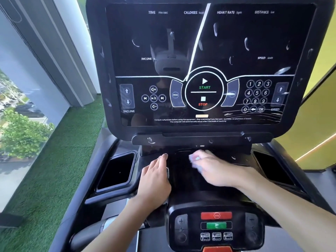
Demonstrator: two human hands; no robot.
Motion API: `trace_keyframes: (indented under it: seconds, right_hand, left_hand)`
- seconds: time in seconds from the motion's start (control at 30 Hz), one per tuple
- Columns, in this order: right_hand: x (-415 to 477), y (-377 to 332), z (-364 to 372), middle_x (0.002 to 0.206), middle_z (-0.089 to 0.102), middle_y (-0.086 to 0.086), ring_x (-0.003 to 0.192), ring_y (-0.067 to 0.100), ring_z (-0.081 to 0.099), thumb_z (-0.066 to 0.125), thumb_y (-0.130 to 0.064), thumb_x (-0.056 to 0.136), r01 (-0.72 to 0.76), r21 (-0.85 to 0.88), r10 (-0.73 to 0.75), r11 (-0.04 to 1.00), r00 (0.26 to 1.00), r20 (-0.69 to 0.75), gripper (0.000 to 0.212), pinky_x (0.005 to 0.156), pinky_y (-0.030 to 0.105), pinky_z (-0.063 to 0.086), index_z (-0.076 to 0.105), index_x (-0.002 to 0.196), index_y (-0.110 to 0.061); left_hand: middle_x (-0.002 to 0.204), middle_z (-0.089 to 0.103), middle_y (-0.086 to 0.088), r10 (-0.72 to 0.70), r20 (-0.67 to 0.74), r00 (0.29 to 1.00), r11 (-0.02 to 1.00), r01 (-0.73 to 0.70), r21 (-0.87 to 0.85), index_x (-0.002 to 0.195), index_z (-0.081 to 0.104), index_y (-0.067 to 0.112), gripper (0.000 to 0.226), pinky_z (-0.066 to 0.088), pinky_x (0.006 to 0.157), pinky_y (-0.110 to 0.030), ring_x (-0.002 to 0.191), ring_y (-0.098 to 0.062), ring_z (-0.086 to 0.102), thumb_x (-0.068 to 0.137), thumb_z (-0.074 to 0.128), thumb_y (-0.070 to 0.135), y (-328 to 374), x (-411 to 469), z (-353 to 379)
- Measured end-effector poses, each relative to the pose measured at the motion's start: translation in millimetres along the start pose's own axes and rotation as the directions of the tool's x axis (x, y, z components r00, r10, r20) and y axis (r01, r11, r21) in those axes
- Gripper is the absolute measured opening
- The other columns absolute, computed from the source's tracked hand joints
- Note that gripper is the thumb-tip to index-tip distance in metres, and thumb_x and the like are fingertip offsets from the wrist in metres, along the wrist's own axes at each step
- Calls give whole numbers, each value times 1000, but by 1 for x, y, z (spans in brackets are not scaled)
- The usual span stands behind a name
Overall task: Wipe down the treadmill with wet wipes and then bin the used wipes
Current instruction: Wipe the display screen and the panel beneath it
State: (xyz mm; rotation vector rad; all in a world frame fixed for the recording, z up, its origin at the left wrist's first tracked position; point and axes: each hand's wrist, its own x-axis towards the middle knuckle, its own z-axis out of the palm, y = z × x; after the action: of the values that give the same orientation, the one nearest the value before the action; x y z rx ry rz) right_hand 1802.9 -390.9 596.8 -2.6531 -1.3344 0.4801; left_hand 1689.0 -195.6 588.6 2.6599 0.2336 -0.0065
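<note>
Black treadmill console (181,180) under flat, straight-fingered left hand (154,179) and right hand (216,170) tight around pale wet wipe (194,158).

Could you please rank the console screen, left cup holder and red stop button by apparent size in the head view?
1. console screen
2. left cup holder
3. red stop button, though nearest the camera

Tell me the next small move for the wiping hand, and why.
Probably sweep the right hand and its wet wipe rightward across the black tray: the wipe sits at the tray's back centre, the left hand rests on its left edge, and the right side lies uncovered.
</note>
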Motion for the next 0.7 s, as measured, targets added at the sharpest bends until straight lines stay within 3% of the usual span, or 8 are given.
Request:
trace_keyframes:
  seconds: [0.07, 0.13, 0.23, 0.3, 0.4, 0.47, 0.6, 0.7]
  right_hand:
    - [7, -25, -1, 127, 53, 2, 112, 13, 57, 46, -12, 95, 122, 53, -124, 991, 991, 50, 29, 103, 30, 45, 62, 119, -16]
    - [7, -38, -5, 129, 59, 2, 114, 13, 58, 49, -6, 95, 248, 81, -256, 965, 961, 104, 29, 99, 14, 41, 69, 116, -7]
    - [-8, -19, -14, 127, 63, 1, 112, 5, 54, 48, 6, 91, 238, 145, -258, 960, 957, 135, 33, 83, -6, 27, 74, 111, -2]
    - [-21, 4, -18, 124, 62, 0, 114, 9, 55, 45, 8, 87, 85, 133, -93, 987, 994, 57, 38, 82, -2, 28, 75, 106, -4]
    - [-23, 18, -13, 127, 54, 3, 120, 25, 49, 42, 0, 92, -144, 90, 152, 986, 984, -93, 34, 87, 19, 34, 65, 116, -3]
    - [-8, 2, 3, 134, 47, 4, 120, 29, 45, 42, -2, 93, -95, 42, 100, 995, 988, -121, 32, 95, 21, 29, 60, 119, -5]
    - [8, -36, 10, 135, 50, -2, 115, 11, 45, 52, -8, 97, 158, 127, -158, 979, 987, -9, 24, 98, 14, 34, 68, 116, -7]
    - [-10, -17, -7, 123, 58, 3, 106, 17, 60, 54, 2, 90, 55, 226, -60, 973, 998, 12, 24, 82, 24, 49, 69, 109, 1]
  left_hand:
    - [159, 29, 5, -1, -2, 1000, 1000, 1, 12, 153, 18, 15, 71, 20, 114, -31, 146, -13, 21, 87, 42, 4, 0, 0, 0]
    - [159, 29, 4, 0, 7, 1000, 1000, 0, 13, 153, 18, 15, 69, 20, 114, -31, 146, -13, 21, 89, 43, 7, 0, 0, -1]
    - [158, 31, 5, 2, 13, 1000, 1000, -2, 13, 153, 20, 15, 69, 21, 114, -31, 146, -14, 22, 89, 45, 6, 0, -1, -1]
    - [157, 32, 5, -5, 15, 1000, 1000, 5, 8, 152, 21, 15, 69, 21, 114, -32, 145, -14, 23, 88, 44, 5, 1, -1, -1]
    - [157, 32, 4, -9, 14, 1000, 999, 9, 31, 153, 21, 14, 70, 22, 113, -32, 145, -15, 24, 87, 44, 4, 2, 0, -1]
    - [157, 31, 4, -11, 22, 1000, 999, 10, 49, 153, 20, 13, 70, 23, 113, -33, 145, -15, 24, 87, 43, 5, 2, 0, 0]
    - [157, 32, 3, -17, 51, 999, 998, 14, 65, 152, 20, 13, 65, 25, 113, -33, 145, -16, 25, 91, 42, 9, 2, 1, -2]
    - [156, 34, 1, -19, 90, 996, 996, 12, 84, 152, 21, 12, 65, 27, 113, -35, 144, -18, 27, 91, 43, 11, 3, 0, -5]
